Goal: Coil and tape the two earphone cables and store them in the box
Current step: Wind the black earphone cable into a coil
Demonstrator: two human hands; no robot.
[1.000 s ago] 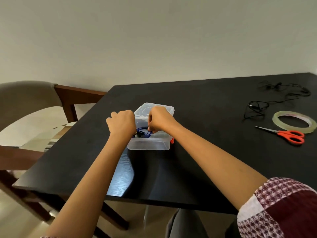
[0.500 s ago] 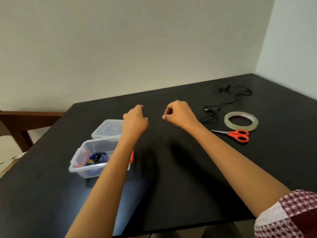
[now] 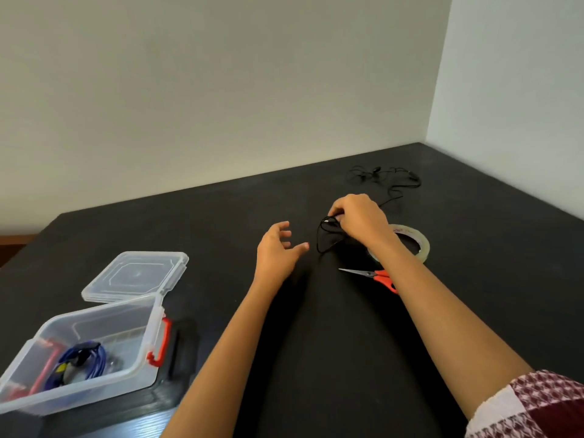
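Here, at a black tabletop (image 3: 316, 358), a person's right hand (image 3: 360, 219) pinches the near end of a black earphone cable (image 3: 319, 238), its fingers (image 3: 336, 213) curled over a small loop, while the rest of the cable trails loose toward the far corner. The left hand (image 3: 278, 251) hovers just beside the loop, fingers spread and relaxed, holding nothing. A blue coiled cable (image 3: 85, 361) lies inside the clear box (image 3: 104, 320) with red latches at near left, its lid (image 3: 136, 276) lying flat behind it. A tape roll (image 3: 418, 245) and orange-handled scissors (image 3: 376, 275) sit by the right forearm
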